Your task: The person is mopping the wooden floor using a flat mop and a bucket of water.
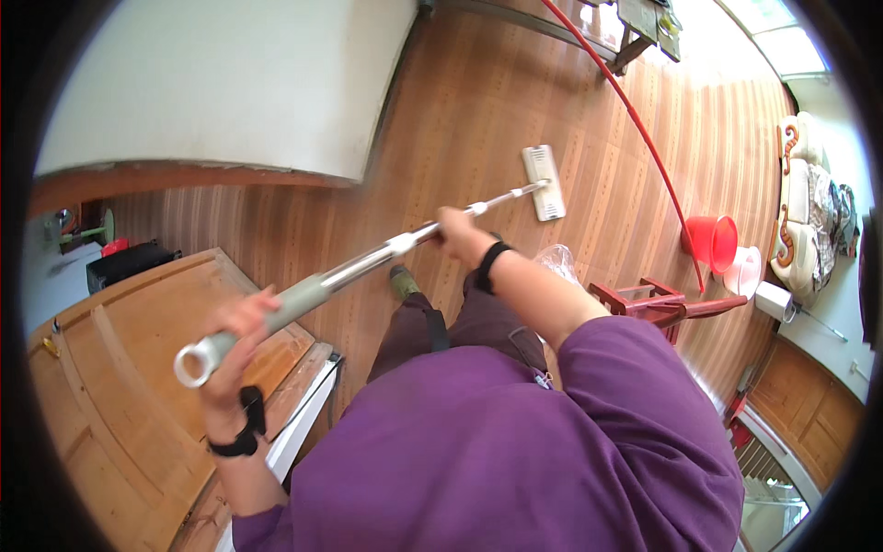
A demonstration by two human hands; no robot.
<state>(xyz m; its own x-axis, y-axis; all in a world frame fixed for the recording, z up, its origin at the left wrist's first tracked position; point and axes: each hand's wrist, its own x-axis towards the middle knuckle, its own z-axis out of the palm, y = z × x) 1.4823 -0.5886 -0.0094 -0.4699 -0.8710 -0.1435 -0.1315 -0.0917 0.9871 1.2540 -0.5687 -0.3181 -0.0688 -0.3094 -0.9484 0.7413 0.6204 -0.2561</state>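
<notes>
A flat mop with a silvery telescopic pole slants across the view in front of me. My left hand grips its grey-green handle sleeve close to the ring at the top end. Further down, my right hand is closed around the metal shaft near a white collar. At the far end, the white rectangular mop head lies flat on the wood-patterned floor. The mop pad under the head is hidden. Both wrists wear black bands.
A wooden door stands close on the left, and a white wall juts out ahead. To the right are a reddish wooden chair, a red bucket, a long red pole and a sofa. A wooden bench stands ahead.
</notes>
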